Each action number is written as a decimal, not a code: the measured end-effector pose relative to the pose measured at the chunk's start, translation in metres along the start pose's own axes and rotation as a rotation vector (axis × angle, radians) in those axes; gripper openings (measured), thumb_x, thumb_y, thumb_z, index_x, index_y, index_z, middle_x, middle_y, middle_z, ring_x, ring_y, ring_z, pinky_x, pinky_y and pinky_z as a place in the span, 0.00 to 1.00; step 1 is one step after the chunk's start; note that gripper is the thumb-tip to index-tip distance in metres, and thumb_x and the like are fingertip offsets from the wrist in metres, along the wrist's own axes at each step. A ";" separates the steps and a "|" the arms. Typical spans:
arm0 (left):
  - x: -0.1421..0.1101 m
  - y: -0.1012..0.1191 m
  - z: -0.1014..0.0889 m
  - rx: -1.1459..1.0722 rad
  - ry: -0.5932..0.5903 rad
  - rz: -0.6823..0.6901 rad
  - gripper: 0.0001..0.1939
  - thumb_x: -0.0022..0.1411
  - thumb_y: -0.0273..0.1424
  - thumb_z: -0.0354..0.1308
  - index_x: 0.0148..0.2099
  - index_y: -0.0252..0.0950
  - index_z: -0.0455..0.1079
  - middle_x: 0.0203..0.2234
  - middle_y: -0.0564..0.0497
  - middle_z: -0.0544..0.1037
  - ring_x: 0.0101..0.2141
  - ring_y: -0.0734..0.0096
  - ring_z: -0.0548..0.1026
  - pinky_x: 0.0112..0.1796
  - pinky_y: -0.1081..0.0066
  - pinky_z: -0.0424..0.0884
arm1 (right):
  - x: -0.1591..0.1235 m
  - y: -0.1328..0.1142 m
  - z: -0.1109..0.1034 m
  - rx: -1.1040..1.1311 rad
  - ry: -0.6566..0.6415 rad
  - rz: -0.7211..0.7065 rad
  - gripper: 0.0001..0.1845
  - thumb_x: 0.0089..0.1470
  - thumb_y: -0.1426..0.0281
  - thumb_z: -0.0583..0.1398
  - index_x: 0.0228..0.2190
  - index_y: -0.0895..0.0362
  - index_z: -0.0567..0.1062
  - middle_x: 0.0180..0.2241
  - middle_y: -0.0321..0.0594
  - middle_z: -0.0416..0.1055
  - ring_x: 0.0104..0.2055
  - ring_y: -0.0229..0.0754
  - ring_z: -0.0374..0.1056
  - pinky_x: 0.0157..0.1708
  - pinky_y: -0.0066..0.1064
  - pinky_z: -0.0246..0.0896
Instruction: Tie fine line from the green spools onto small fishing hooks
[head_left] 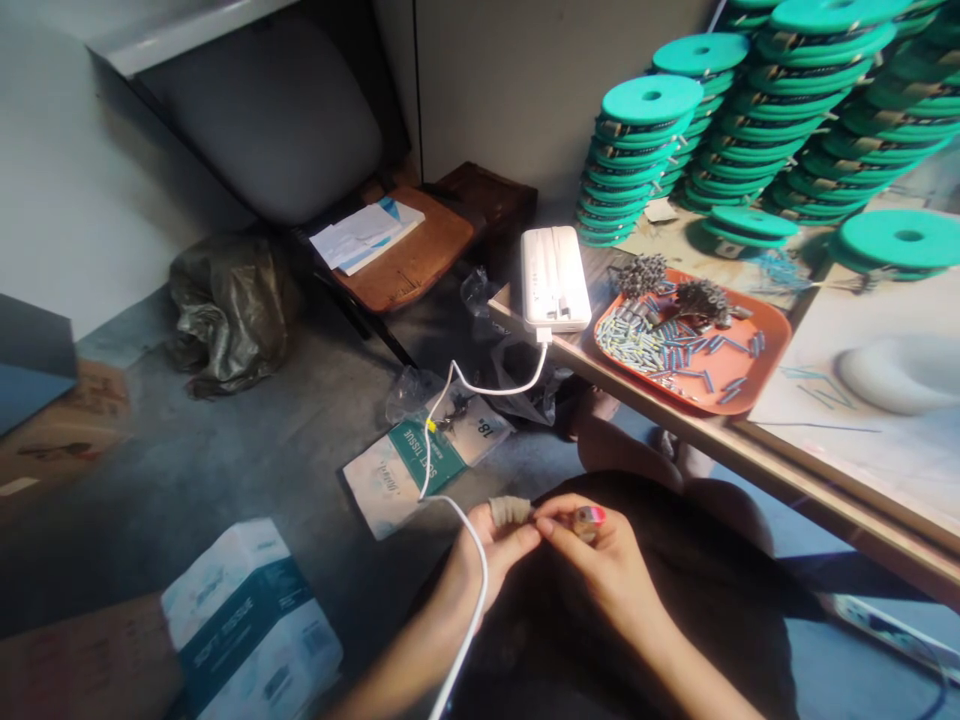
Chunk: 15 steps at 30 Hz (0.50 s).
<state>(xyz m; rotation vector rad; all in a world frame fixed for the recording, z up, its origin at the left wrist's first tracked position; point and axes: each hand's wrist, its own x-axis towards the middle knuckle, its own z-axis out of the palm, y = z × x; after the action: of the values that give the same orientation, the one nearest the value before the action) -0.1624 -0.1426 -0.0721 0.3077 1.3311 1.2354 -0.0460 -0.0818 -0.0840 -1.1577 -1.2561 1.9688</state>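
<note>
My left hand and my right hand meet above a dark surface over my lap, with thumbs and fingertips pinched close together. A small dark piece seems to sit between the fingertips, too small to name. Beige wrapping covers a finger of my left hand. At the curled fingers of my right hand shows a brown rounded bit with a pink-red end; whether it is held or is a wrapped finger, I cannot tell. A white cable passes in front of my left wrist.
On the table corner lies a white power bank with the cable plugged in. Beside it, an orange tray holds several small metal and striped pieces. Green spools stand stacked behind. Tissue packs, a chair and a bag are leftward.
</note>
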 end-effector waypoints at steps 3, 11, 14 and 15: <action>-0.001 -0.001 -0.001 -0.006 0.009 -0.022 0.09 0.49 0.31 0.63 0.33 0.32 0.72 0.28 0.50 0.75 0.33 0.70 0.71 0.39 0.71 0.64 | 0.000 -0.001 0.000 0.010 -0.002 0.008 0.09 0.40 0.64 0.65 0.22 0.58 0.76 0.21 0.37 0.70 0.24 0.36 0.61 0.26 0.26 0.56; -0.001 -0.005 -0.006 0.012 0.016 -0.052 0.07 0.48 0.31 0.63 0.31 0.32 0.72 0.26 0.50 0.75 0.30 0.71 0.71 0.37 0.71 0.64 | 0.002 -0.005 -0.003 0.067 -0.020 0.043 0.12 0.40 0.62 0.65 0.22 0.58 0.73 0.19 0.36 0.69 0.22 0.37 0.64 0.25 0.28 0.58; 0.000 -0.005 -0.006 -0.009 0.019 -0.077 0.07 0.49 0.31 0.62 0.30 0.31 0.72 0.26 0.49 0.75 0.29 0.72 0.70 0.35 0.71 0.63 | 0.007 0.002 -0.007 0.070 0.016 0.047 0.15 0.42 0.59 0.63 0.24 0.58 0.71 0.16 0.32 0.63 0.18 0.33 0.57 0.20 0.25 0.52; 0.000 -0.005 -0.006 -0.019 0.018 -0.087 0.07 0.49 0.31 0.62 0.31 0.31 0.72 0.26 0.48 0.74 0.29 0.72 0.70 0.35 0.71 0.63 | 0.008 0.005 -0.008 0.064 0.027 0.046 0.15 0.43 0.58 0.62 0.25 0.59 0.71 0.15 0.30 0.60 0.17 0.31 0.54 0.19 0.25 0.50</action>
<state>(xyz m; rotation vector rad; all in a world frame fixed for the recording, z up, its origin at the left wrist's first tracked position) -0.1645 -0.1476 -0.0777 0.2238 1.3335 1.1800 -0.0429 -0.0739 -0.0933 -1.1879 -1.1532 2.0050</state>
